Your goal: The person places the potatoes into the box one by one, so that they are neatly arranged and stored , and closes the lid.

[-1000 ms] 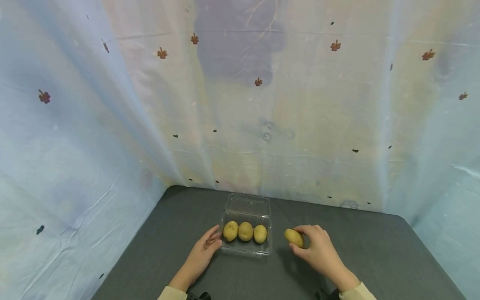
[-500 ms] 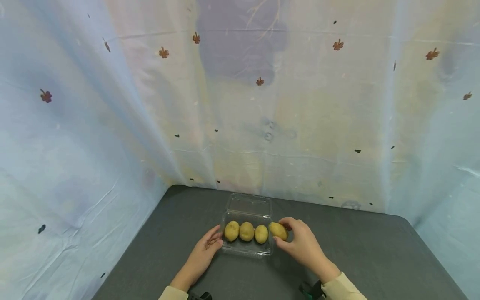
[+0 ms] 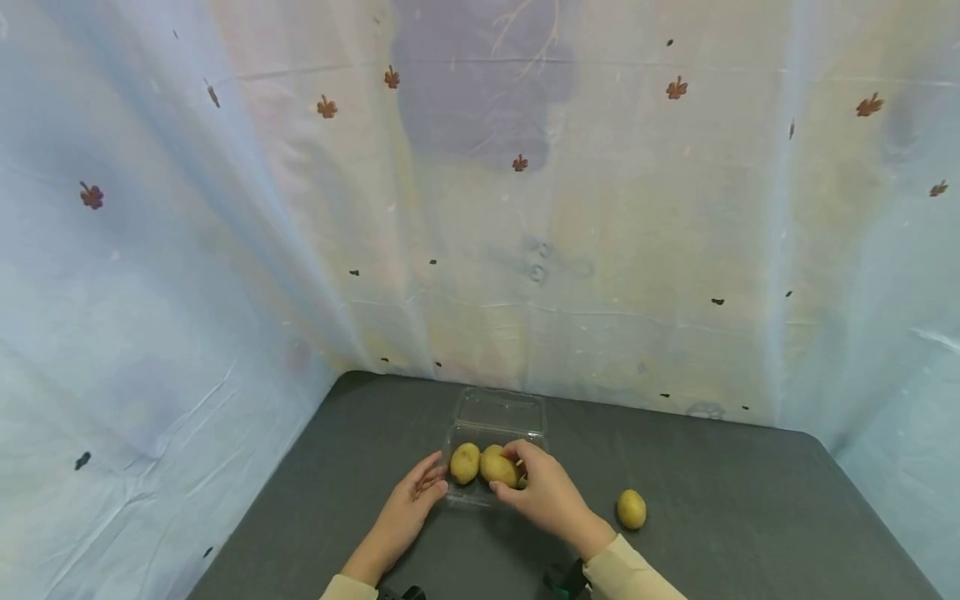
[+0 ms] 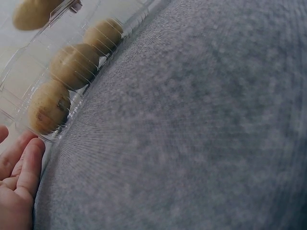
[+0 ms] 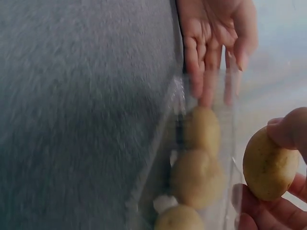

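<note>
A clear plastic clamshell container (image 3: 468, 500) lies with its lid (image 3: 501, 410) folded back. Three potatoes rest in a row inside it, the leftmost potato (image 3: 465, 463) plainest in the head view. My right hand (image 3: 551, 497) pinches another potato (image 5: 269, 165) between thumb and fingers, held above the row. This hand covers the right part of the container in the head view. My left hand (image 3: 405, 510) has its fingers extended, their tips touching the container's left end (image 4: 45, 138). A loose potato (image 3: 632, 509) lies on the table, right of my right wrist.
The dark grey table (image 3: 750, 500) has rounded far corners. A pale curtain (image 3: 600, 208) printed with leaves hangs behind it and along the sides. Black straps (image 3: 570, 577) sit at both wrists, by the light sleeves.
My right hand has carried its potato leftward from the table's right side to above the container. The loose potato has come into view behind it. My left hand has stayed put.
</note>
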A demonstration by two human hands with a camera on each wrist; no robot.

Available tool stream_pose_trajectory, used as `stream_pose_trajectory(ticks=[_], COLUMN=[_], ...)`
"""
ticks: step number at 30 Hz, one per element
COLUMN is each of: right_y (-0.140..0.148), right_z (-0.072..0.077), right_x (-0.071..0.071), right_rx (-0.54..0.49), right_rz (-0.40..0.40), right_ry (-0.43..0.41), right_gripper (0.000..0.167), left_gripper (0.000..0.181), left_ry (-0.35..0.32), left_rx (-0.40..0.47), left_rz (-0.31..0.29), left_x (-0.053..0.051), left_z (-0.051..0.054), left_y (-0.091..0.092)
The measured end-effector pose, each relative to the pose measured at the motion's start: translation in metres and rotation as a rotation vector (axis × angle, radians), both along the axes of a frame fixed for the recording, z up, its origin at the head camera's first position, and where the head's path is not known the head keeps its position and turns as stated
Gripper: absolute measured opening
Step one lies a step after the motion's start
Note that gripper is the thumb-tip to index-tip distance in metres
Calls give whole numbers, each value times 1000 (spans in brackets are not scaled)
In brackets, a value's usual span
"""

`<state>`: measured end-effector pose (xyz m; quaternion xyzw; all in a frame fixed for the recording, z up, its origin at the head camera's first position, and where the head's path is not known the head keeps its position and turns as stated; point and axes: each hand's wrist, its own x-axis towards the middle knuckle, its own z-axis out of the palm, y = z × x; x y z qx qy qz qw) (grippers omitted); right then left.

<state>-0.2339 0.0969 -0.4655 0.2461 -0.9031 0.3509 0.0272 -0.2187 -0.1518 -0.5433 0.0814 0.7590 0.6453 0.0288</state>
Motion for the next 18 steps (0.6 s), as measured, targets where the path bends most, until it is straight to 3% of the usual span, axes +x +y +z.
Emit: stream_pose_trajectory(ticks=[9, 18], right_y=[-16, -25], right_z=[-12, -11], right_x=[-8, -11], right_rx=[2, 1], right_rz=[45, 62], right_ry=[-14, -109], right_gripper=[43, 43], left_gripper=[58, 59], left_ry=[8, 2], left_rx=[-6, -5], left_rz=[13, 17], left_x=[0, 1], left_z=[-1, 0], left_y=[1, 1])
